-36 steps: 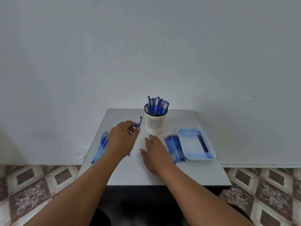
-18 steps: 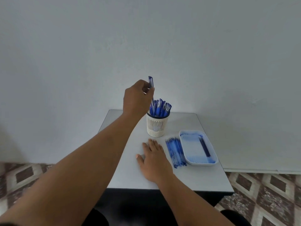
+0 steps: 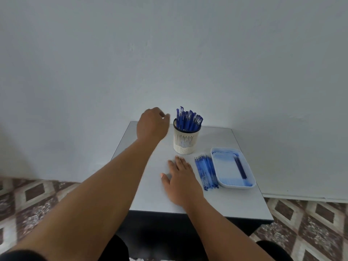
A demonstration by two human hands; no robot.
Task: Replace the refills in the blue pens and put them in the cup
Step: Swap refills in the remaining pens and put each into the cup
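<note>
- Head view: the left hand hangs in the air just left of the cup, with its fingers loosely curled and nothing in them.
- The right hand lies flat on the table, fingers straight.
- The blue pens stand packed in the cup.
- The refills lie in a bunch between the right hand and the white tray.
- A refill looks thin, light and bendy, so a soft pinch near its middle seems best.
</note>
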